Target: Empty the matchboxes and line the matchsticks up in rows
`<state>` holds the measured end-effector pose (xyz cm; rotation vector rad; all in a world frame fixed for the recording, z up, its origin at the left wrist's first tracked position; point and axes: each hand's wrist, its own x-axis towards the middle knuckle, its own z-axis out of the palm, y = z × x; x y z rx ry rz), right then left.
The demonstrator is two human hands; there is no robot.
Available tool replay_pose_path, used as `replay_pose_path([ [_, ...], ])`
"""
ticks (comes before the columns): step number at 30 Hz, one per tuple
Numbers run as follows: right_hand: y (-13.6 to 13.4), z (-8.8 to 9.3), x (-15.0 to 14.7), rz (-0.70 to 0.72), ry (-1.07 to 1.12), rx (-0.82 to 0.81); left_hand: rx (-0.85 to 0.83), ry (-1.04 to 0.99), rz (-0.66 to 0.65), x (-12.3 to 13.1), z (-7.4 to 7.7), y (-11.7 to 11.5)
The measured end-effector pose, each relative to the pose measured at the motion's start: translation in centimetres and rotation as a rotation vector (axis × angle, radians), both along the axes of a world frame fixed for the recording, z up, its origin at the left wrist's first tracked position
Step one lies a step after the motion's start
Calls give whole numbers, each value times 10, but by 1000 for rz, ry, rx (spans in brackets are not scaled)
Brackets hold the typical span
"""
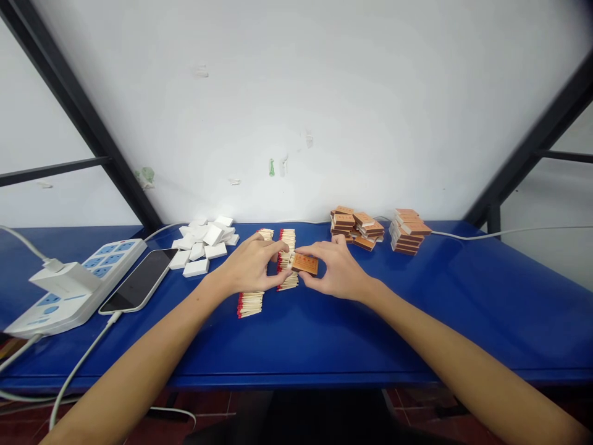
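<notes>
A brown printed matchbox (306, 264) is pinched between the thumb and fingers of my right hand (340, 267). A bit of its white inner tray (291, 261) sticks out at the left end. My left hand (252, 266) is by that end, thumb and index finger apart; whether they touch the tray is hard to tell. Under and beside it lie two columns of red-tipped matches: one column (251, 304) is partly covered by my left hand, the other column (288, 238) passes behind the fingertips.
White box trays (197, 250) are heaped at the left. Brown matchboxes (364, 219) are piled at the back right, beside another stack (407, 232). A phone (139, 281) on a cable and a power strip (88, 284) with a charger occupy the left side of the blue table (370, 346).
</notes>
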<state>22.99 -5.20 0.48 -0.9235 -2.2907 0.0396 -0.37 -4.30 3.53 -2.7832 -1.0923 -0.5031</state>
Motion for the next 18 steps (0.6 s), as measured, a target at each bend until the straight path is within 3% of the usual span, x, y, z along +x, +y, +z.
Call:
replay_pose_path([
  [10, 2, 1, -2, 151, 224, -152, 28, 38, 26, -2, -5, 4],
  [18, 5, -10, -14, 211, 658, -648, -37, 60, -65, -2, 2, 1],
])
